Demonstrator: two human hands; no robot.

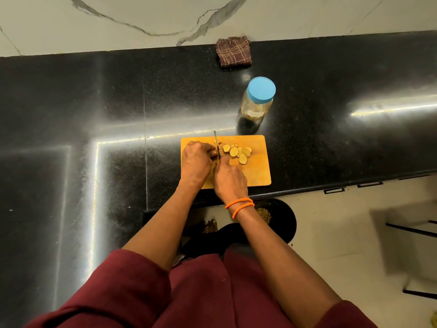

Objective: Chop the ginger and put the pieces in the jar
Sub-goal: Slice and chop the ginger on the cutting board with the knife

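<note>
Lower centre: right hand (229,179) gripping knife (216,144); left hand (196,160) curled over ginger (214,154), firm and probably slippery, best pinned from above. Slices (237,152) beside blade. Farther up: jar (257,100), lid closed.

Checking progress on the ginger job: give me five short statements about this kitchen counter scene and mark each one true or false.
1. The jar has its blue lid on. True.
2. Cut ginger slices lie in the jar. False: they lie on the cutting board.
3. The right hand holds the knife. True.
4. The folded cloth lies on the board. False: it lies at the counter's far edge, beyond the jar.
5. The left hand rests on the jar. False: it is on the board beside the blade.
</note>
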